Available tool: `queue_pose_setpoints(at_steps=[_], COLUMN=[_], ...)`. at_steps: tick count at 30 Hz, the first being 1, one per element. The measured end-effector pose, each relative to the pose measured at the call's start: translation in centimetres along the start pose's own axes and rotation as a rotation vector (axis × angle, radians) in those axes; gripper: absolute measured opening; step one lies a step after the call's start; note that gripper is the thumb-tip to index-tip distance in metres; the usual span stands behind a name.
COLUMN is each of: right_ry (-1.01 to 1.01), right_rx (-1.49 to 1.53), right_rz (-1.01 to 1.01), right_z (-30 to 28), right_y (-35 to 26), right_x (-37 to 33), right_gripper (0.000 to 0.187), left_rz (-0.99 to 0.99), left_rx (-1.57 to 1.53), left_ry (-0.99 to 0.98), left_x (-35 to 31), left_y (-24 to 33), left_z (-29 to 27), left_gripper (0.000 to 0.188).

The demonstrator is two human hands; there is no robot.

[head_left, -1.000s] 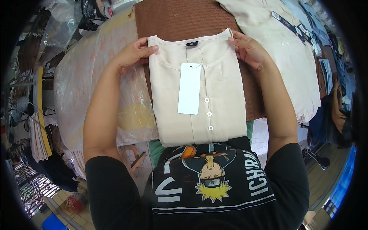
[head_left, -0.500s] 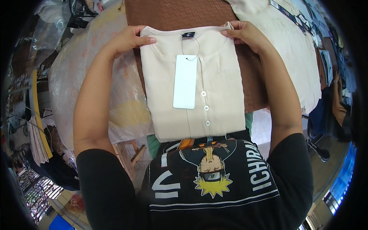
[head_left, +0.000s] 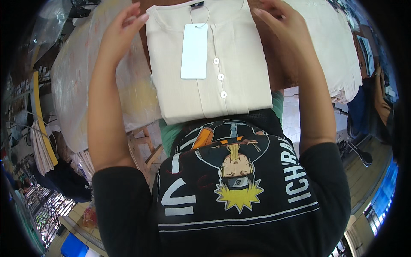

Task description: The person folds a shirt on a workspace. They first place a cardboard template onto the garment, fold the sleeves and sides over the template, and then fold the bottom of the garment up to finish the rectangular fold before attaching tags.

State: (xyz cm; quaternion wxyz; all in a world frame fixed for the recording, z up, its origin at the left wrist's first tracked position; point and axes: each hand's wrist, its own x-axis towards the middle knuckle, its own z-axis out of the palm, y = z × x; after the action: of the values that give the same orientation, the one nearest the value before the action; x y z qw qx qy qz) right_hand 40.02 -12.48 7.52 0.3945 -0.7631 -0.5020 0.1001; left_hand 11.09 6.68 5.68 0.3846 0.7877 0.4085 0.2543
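Note:
A folded cream shirt (head_left: 244,64) lies in front of me, its neckline at the far end and its lower fold close to my body. Three white buttons (head_left: 220,77) run down its front placket. From a thin loop at the collar hangs a blank pale hang tag (head_left: 194,51), flat on the chest. My left hand (head_left: 124,32) is off the shirt's left shoulder, fingers apart and holding nothing. Beyond the right shoulder, my right hand (head_left: 280,17) is also free of the cloth, its thumb and fingers spread.
Under the shirt is a brown textured surface (head_left: 280,64). Clear plastic wrapping (head_left: 102,85) spreads at the left. More cream garments (head_left: 332,51) are heaped at the right. A yellow bar (head_left: 40,115) and hanging clothes stand farther left; a wooden stool (head_left: 145,143) is below.
Both hands have let go of the shirt's shoulders and moved outward from it. The shirt, hands and surroundings sit higher in the picture now.

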Motion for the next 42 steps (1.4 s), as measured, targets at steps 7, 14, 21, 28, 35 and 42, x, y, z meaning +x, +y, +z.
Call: queue_pose_setpoints(at_steps=[7, 14, 21, 28, 35, 42], right_ry=[-0.382, -0.531, -0.268, -0.296, -0.63, -0.695], right_rx=[0.377, 0.292, -0.041, -0.183, -0.196, -0.116], right_rz=[0.391, 0.375, 0.037, -0.379, -0.124, -0.04], right_z=[-3.5, -2.5, -4.7, 2.2, 5.6, 5.3], right_y=[0.9, 0.4, -3.1, -3.9, -2.4, -1.5], right_x=[-11.4, -12.8, -7.1, 5.1, 9.7, 10.6], right_gripper=[0.028, 0.027, 0.027, 0.026, 0.03, 0.024], left_rz=[-0.471, -0.459, 0.112, 0.36, 0.209, 0.052], left_rx=[-0.093, -0.206, 0.299, 0.26, 0.368, 0.307], left_ry=[-0.092, -0.122, 0.21, 0.047, -0.348, -0.493], left_x=[-17.0, -17.9, -17.8, -5.9, 5.3, 7.1], left_y=[2.5, 4.0, 5.6, 5.9, 3.5, 4.5], left_z=[1.7, 3.2, 2.9, 0.3, 5.0, 6.4], left_gripper=[0.034, 0.033, 0.041, 0.034, 0.04, 0.035])
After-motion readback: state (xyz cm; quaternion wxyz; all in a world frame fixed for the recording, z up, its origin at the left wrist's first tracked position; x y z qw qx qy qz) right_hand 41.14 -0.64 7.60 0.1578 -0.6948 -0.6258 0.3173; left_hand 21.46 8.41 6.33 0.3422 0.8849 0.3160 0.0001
